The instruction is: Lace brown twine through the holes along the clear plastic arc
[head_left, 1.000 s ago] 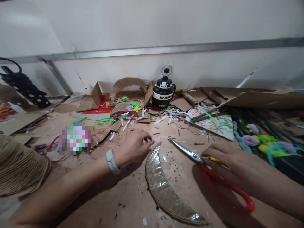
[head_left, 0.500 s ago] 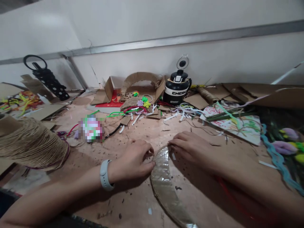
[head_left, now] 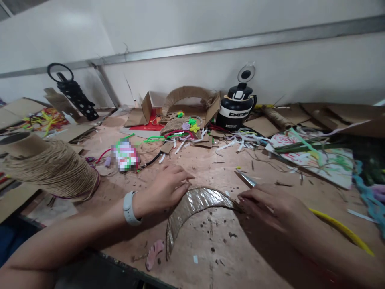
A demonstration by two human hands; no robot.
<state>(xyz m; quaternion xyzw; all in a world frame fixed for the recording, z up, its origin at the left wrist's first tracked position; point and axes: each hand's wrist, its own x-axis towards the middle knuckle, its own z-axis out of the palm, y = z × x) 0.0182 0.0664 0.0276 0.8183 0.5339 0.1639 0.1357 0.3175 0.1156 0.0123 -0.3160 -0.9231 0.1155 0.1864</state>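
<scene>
A cardboard crescent (head_left: 192, 204), covered with shiny clear tape and edged with twine, lies on the table with its curve arching away from me. At its upper left edge is my left hand (head_left: 167, 188), fingers and thumb drawn together on the rim. My right hand (head_left: 270, 206) has its fingertips closed on the crescent's right end; what else they pinch is hidden. Just beyond those fingers a pointed metal blade (head_left: 248, 179), like that of scissors, sticks out, its rear covered by the hand. A small pink curved piece (head_left: 155, 253) sits near the crescent's left end.
At left stands a large twine spool (head_left: 57, 168). Along the back are a dark patterned bottle (head_left: 78, 98), a twine-wrapped arch (head_left: 186, 94) and a black-and-white jug (head_left: 236, 106). A drawn-on card (head_left: 333, 164) lies at right, near a yellow curved strip (head_left: 343, 228). Scraps litter the wooden table (head_left: 228, 261).
The crescent has turned from upright to arching sideways. My right hand has shifted right and nearer, and the blade now shows. The view has swung slightly left.
</scene>
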